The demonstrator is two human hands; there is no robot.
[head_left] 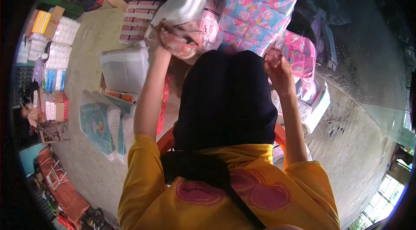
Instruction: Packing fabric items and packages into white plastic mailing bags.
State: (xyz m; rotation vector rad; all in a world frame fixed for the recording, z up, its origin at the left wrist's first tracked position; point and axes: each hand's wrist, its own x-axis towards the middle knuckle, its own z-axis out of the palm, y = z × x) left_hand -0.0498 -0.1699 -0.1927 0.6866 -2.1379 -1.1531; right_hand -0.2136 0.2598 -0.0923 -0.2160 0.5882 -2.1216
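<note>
My left hand (180, 40) is blurred at the lower end of a white pack in clear plastic (183, 1), which stands tilted. Its fingers are curled, but blur hides whether they grip the plastic. On the other side, my right hand (279, 67) has its fingers closed at the lower right corner of a clear-wrapped bundle of pink and blue printed packs (256, 15), seemingly pinching the loose plastic. That bundle leans beyond my knees. Between the white pack and the bundle is a pink wrapped pack (209, 25).
Left are a stack of pink packs (138, 22), a white wrapped pack (125, 69) and green-and-white packs (100, 129). At right lie a bright pink pack (299, 53) and an open white bag (315, 109). Shelved packs (58, 48) line the far left. An orange-red seat (280, 135) is under me.
</note>
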